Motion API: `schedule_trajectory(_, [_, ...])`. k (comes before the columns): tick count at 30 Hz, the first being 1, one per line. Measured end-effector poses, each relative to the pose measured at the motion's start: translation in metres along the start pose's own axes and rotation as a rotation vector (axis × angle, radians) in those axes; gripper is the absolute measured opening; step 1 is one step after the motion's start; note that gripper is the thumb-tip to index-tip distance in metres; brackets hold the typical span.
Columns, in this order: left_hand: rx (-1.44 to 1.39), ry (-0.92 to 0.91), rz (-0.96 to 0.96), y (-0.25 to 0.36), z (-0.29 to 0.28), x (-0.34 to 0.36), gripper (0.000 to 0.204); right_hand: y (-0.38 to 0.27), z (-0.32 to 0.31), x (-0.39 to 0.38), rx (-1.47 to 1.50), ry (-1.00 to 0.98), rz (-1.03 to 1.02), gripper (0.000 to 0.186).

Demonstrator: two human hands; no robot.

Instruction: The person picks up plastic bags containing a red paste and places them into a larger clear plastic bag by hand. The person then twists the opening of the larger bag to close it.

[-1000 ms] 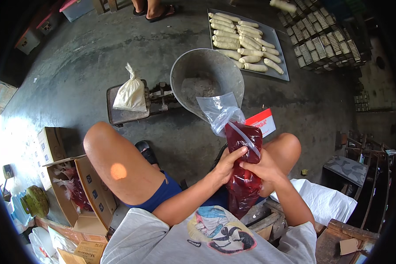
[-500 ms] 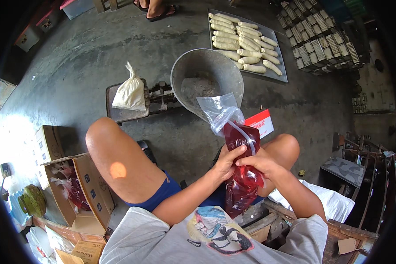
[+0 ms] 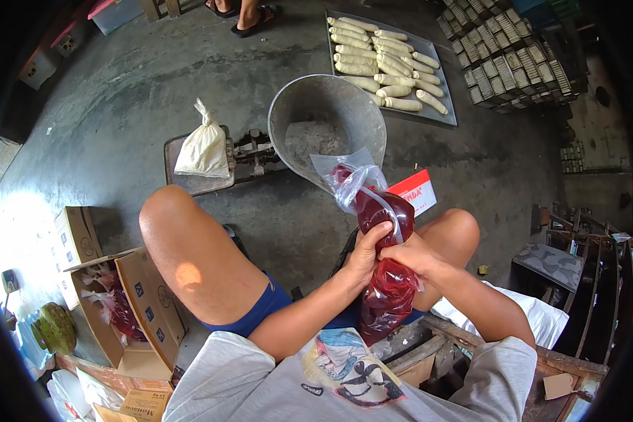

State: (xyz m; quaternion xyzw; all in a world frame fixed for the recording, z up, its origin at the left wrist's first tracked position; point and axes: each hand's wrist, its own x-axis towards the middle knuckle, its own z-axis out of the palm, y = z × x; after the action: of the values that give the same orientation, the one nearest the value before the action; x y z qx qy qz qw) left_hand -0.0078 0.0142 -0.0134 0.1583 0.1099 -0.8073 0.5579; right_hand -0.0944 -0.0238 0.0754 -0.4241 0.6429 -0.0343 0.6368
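Left hand [image 3: 364, 257] and right hand [image 3: 411, 254] are pinching fingers [image 3: 380, 229] into one clear plastic bag of dark-red filling [image 3: 388, 294] over the lap [image 3: 261, 313].
One knotted white bag [image 3: 204, 153] is sitting on one metal scale [image 3: 178, 181]; some twenty pale rolls [image 3: 395, 65] are covering one grey tray [image 3: 446, 100] on the dark concrete floor [image 3: 475, 158].

the grey pan [image 3: 295, 112] blocks reach beyond the red bag [image 3: 389, 283], open floor [image 3: 285, 228] lying to the bag's left.
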Motion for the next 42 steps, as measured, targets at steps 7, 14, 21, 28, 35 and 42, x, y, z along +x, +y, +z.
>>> schedule_trajectory(7, [0.052, 0.033, -0.013, -0.007, -0.008, 0.007, 0.057, -0.006, 0.007, -0.004, 0.046, 0.012, -0.027, 0.042])
schedule_trajectory(14, [0.048, 0.05, -0.001, -0.009, -0.007, 0.007, 0.059, -0.005, 0.008, -0.003, -0.044, 0.019, -0.055, 0.038])
schedule_trajectory(21, [0.055, -0.002, -0.131, 0.005, -0.006, -0.005, 0.044, -0.019, -0.023, -0.018, 0.181, -0.265, 0.088, 0.059])
schedule_trajectory(28, [0.244, -0.105, -0.079, 0.011, -0.001, -0.007, 0.036, -0.024, -0.034, -0.009, 0.299, -0.204, 0.081, 0.062])
schedule_trajectory(35, [0.131, -0.121, -0.047, 0.013, -0.004, -0.004, 0.052, -0.021, -0.017, -0.006, 0.078, -0.166, 0.089, 0.058])
schedule_trajectory(42, [0.033, -0.018, -0.022, 0.01, 0.004, -0.003, 0.041, -0.019, -0.004, -0.003, 0.046, -0.103, 0.059, 0.045])
